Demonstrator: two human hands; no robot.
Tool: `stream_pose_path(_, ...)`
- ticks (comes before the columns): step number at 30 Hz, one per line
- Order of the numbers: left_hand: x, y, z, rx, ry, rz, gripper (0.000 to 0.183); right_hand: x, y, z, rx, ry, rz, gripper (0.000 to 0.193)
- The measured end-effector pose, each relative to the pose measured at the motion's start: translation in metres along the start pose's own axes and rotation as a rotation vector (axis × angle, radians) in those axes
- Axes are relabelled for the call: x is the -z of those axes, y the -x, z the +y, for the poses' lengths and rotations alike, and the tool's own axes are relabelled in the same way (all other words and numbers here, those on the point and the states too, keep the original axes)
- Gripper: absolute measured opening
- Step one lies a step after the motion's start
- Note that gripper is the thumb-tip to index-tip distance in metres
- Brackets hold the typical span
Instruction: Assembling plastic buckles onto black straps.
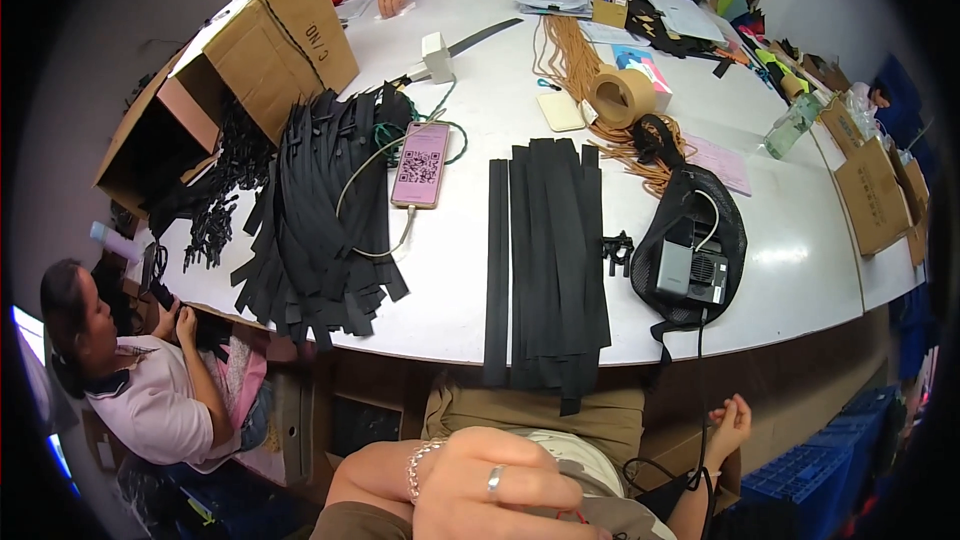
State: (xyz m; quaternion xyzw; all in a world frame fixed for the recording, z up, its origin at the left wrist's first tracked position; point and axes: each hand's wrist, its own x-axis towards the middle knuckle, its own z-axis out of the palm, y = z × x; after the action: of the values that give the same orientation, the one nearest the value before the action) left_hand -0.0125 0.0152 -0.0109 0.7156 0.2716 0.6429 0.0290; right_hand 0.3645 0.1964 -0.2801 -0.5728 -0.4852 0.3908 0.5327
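My left hand, wearing a ring and a beaded bracelet, is raised close in front of my lap. Its fingers are bent toward the right, and the tips are partly hidden; whatever they may hold does not show. Out to the right, below the table edge, my right hand has loosely bent, parted fingers and nothing visible in it. A black cable passes beside that hand. On the table ahead lie a neat stack of black straps and a looser heap of black strips.
A phone with a cable rests by the heap. Right of the stack is a black mesh bag holding a device. Cardboard boxes, a tape roll and a bottle stand farther off. One person sits left, another works across the table.
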Motion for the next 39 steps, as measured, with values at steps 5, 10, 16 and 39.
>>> stream_pose_path(5,-0.008,0.028,0.002,0.279,-0.130,-0.090,0.026,0.031,0.064,0.066,-0.343,0.137,-0.126,0.006)
stream_pose_path(10,-0.021,0.078,-0.095,0.721,-0.506,-0.087,0.034,-0.001,0.119,0.021,0.335,0.851,-0.640,0.012)
stream_pose_path(16,-0.051,0.121,-0.137,0.893,-0.837,-0.269,0.063,-0.075,0.103,-0.081,0.046,0.336,-1.132,0.013)
stream_pose_path(39,-0.038,0.116,-0.151,1.305,-0.851,-0.361,0.033,0.016,0.048,-0.156,0.358,1.048,-0.568,0.013)
